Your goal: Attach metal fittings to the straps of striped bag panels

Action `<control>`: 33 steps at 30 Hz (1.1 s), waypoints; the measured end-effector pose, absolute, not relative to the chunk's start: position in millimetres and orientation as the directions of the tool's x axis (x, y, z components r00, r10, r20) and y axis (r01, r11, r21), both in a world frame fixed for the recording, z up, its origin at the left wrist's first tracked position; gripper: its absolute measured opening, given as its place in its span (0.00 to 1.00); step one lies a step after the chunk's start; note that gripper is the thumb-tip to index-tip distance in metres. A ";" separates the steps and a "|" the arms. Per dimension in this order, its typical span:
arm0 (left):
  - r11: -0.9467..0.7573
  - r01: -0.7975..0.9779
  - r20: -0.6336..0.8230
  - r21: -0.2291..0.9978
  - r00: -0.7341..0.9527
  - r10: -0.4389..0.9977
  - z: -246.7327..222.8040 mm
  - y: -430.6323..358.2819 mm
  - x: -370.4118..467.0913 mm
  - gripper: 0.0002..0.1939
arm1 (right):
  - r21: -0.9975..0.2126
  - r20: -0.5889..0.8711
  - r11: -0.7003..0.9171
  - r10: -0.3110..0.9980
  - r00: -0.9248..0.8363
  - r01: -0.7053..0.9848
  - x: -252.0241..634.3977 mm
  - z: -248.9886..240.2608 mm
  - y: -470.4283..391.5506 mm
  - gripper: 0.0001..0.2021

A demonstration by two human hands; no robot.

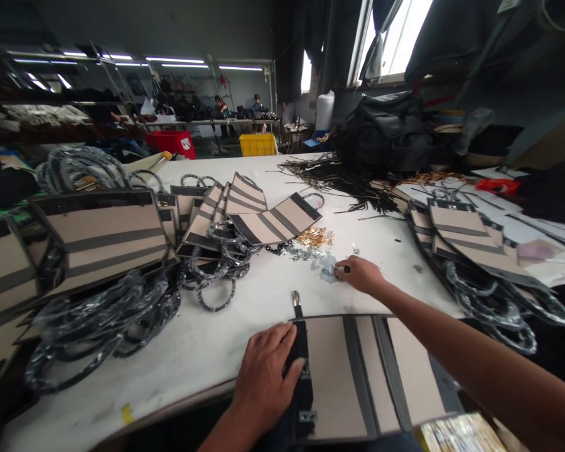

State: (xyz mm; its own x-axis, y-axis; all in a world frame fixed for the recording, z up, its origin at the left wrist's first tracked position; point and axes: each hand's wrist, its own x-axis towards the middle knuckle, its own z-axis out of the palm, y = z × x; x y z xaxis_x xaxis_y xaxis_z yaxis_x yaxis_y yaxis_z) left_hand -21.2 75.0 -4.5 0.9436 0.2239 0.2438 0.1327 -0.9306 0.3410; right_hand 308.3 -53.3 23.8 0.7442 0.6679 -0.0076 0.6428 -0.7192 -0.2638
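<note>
A beige bag panel (329, 376) with dark grey strips and a black edge band lies in front of me. My left hand (266, 370) rests flat on its black band, fingers extended and thumb lower down beside a small metal fitting. Another metal fitting (307, 416) sits lower on the band. A strap with a shiny metal end (296, 300) sticks out past the panel's far edge. My right hand (360, 274) reaches to a scatter of small silvery metal plates (328, 267), fingertips pinched together at its edge. What they hold, if anything, is too small to make out.
Brass-coloured metal pieces (316, 236) lie beyond the plates. Beige panels with plastic-wrapped handles are stacked on the left (108, 232) and the right (475, 238). Black cords (353, 179) are heaped at the back. A yellow crate (257, 145) and people at work are farther off.
</note>
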 end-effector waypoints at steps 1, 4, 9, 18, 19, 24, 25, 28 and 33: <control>-0.926 0.140 0.242 0.351 0.941 0.234 -3.9 73.9 -20.9 0.25 | -0.267 -0.017 -0.723 0.664 0.747 0.637 312.8 18.7 -51.2 0.15; -0.909 0.174 0.226 0.378 0.935 0.273 -1.9 70.5 -20.1 0.22 | -0.280 -0.030 -0.734 0.651 0.759 0.619 317.1 8.3 -47.5 0.15; -0.885 0.232 0.208 0.404 0.919 0.335 -0.9 68.4 -17.3 0.21 | -0.344 -0.058 -0.749 0.619 0.783 0.566 323.4 6.9 -44.3 0.14; -0.804 0.285 0.201 0.521 0.875 0.441 6.4 68.2 -8.3 0.18 | -0.603 -0.198 -0.695 0.607 0.770 0.393 331.6 16.9 -43.7 0.09; -0.799 0.292 0.198 0.526 0.872 0.448 6.3 68.8 -6.9 0.18 | -0.617 -0.204 -0.691 0.602 0.772 0.376 330.8 19.1 -44.3 0.09; -0.764 0.318 0.178 0.562 0.855 0.487 3.4 72.6 -0.9 0.15 | -0.642 -0.175 -0.683 0.572 0.801 0.347 327.6 25.6 -50.5 0.08; -0.759 0.317 0.177 0.569 0.854 0.489 2.9 73.1 -0.4 0.15 | -0.641 -0.164 -0.684 0.566 0.808 0.348 327.2 26.0 -51.7 0.08; -0.753 0.313 0.184 0.579 0.850 0.494 2.2 74.0 -0.5 0.16 | -0.647 -0.140 -0.680 0.552 0.822 0.346 326.5 27.0 -54.3 0.09; -0.755 0.310 0.193 0.578 0.847 0.495 2.7 73.1 -2.1 0.15 | -0.683 -0.155 -0.662 0.545 0.824 0.309 326.7 33.4 -59.3 0.16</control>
